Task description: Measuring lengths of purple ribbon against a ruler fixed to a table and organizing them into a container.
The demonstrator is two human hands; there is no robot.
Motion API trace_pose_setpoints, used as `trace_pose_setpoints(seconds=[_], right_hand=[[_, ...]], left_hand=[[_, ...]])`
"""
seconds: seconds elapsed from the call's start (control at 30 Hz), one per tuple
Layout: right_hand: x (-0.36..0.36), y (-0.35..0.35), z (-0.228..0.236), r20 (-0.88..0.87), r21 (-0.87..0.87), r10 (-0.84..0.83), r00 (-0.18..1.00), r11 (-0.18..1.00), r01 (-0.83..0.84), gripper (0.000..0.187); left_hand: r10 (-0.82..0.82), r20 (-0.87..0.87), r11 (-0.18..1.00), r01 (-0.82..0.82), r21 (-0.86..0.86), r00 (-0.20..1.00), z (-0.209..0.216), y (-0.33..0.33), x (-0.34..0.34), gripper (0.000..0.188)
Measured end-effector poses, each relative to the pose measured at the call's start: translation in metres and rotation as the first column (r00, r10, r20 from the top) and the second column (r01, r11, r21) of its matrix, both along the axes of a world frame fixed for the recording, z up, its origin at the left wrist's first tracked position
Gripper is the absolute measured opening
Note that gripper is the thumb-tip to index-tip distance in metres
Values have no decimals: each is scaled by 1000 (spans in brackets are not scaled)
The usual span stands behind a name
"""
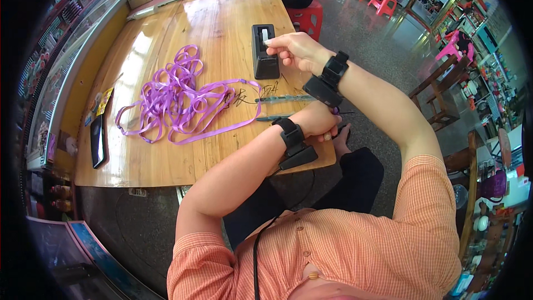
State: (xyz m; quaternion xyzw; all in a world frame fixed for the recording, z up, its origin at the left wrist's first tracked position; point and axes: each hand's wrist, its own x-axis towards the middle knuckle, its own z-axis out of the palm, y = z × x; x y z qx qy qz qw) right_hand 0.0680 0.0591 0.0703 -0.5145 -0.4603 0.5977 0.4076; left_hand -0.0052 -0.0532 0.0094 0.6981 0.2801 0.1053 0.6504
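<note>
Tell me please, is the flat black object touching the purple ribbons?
Apart: the head view shows bare wooden tabletop between the purple ribbons and flat black object.

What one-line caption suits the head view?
Right hand at a black tape dispenser, left hand nearer the body, a heap of purple ribbon lying on the wooden table.

Shop with glass display counter

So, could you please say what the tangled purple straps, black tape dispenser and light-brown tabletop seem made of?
Tangled purple straps: probably synthetic fabric with slight sheen, given their limp, flat loops. Black tape dispenser: likely smooth plastic, from its moulded-looking body. Light-brown tabletop: apparently varnished wood, showing grain and glossy reflections.
</note>
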Motion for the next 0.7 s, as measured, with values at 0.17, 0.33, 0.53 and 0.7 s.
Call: trace_pose_setpoints(seconds=[0.17,0.33,0.53,0.7], right_hand=[[3,-24,6,-79,50,31,996,998,-27,14],[2,-44,-2,-77,-72,83,994,994,-88,16],[5,-47,-13,-41,-180,40,998,983,-47,17],[1,-52,-14,266,-303,159,951,950,-74,14]], left_hand=[[-103,16,990,104,-100,995,1,5,-4,17],[-79,44,981,85,-172,996,10,3,-10,20],[-76,48,984,83,-158,996,15,-1,-10,28],[-72,27,983,76,-165,997,3,2,-3,25]])
